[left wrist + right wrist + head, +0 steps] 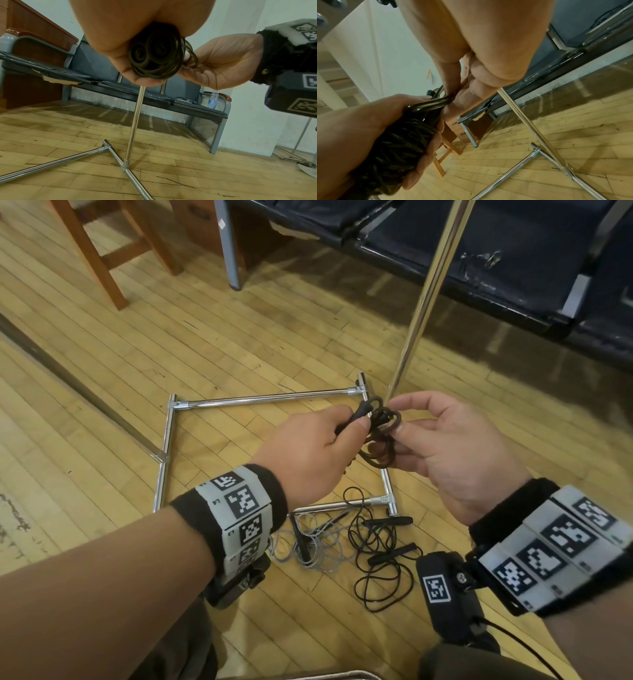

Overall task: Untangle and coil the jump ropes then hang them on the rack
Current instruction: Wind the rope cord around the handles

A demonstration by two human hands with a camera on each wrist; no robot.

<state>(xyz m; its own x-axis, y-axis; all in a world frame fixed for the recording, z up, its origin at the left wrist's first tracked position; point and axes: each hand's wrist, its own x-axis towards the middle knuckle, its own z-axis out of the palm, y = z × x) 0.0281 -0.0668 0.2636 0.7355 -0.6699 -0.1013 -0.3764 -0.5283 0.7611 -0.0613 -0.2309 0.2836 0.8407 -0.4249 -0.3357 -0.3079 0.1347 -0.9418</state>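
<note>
My left hand [329,433] grips a dark brown jump rope [382,428] wound into a bundle, its black handles held in the fist; the coils fill the palm in the left wrist view [155,54] and the right wrist view [399,143]. My right hand [442,433] pinches a loop of that rope between thumb and fingers, close to the chrome rack's upright pole [428,292]. The rack's square chrome base [260,400] lies on the floor below both hands. A black jump rope [380,556] and a grey jump rope [308,546] lie loose and tangled on the floor near the base.
The wooden plank floor [137,337] spreads all round. A dark bench [513,261] on grey legs runs along the back, with a water bottle [213,100] on it. A wooden chair [113,244] stands at the back left. A dark rail [78,385] crosses the floor at left.
</note>
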